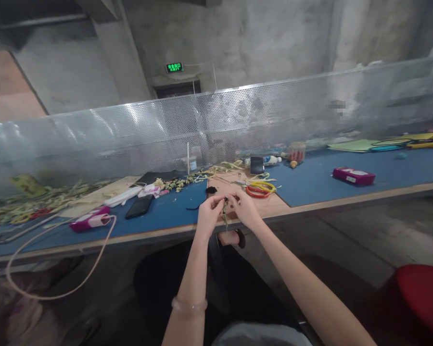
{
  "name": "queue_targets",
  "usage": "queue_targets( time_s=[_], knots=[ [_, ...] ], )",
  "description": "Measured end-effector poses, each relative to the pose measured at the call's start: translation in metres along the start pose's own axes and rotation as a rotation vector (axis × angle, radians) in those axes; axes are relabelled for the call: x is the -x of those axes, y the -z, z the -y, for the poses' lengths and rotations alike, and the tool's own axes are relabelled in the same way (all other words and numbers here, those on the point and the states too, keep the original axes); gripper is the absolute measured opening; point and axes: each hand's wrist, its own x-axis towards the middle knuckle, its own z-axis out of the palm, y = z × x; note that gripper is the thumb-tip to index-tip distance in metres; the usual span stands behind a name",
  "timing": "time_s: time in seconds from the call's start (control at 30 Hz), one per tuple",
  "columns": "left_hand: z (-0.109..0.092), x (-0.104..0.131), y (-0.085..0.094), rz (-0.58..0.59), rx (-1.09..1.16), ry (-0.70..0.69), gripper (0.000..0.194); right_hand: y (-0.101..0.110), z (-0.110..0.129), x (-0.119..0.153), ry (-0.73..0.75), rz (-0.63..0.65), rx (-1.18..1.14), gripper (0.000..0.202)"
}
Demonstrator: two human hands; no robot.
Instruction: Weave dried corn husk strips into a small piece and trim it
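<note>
Over the table's front edge, my left hand (210, 214) and my right hand (243, 207) meet at the fingertips. Both pinch a small dark and green strand piece (225, 206), whose pale ends hang down between them; its details are too small to tell. Under and behind the hands lies a light wooden board (270, 205). Scissors with red and yellow handles (260, 189) rest on it, just beyond my right hand. A small black item (211, 191) with a thin black cord is behind my left hand.
On the blue table (176, 211) lie a black phone (139, 206), a magenta box with a cable (90, 219), and pale green strands along the back. Another magenta box (353, 176) is at right. A perforated metal screen (238, 120) runs behind. A red stool (424, 298) stands lower right.
</note>
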Motion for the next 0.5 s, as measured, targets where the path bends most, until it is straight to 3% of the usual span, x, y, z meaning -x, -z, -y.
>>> queue_targets(
  time_s=[0.13, 0.5],
  knots=[
    [0.003, -0.002, 0.001, -0.015, -0.026, -0.010, 0.027, -0.002, 0.006, 0.001, -0.016, 0.006, -0.039, 0.020],
    [0.003, -0.001, 0.000, -0.008, -0.077, -0.085, 0.030, -0.012, 0.002, 0.003, 0.015, -0.124, 0.074, 0.019]
  ],
)
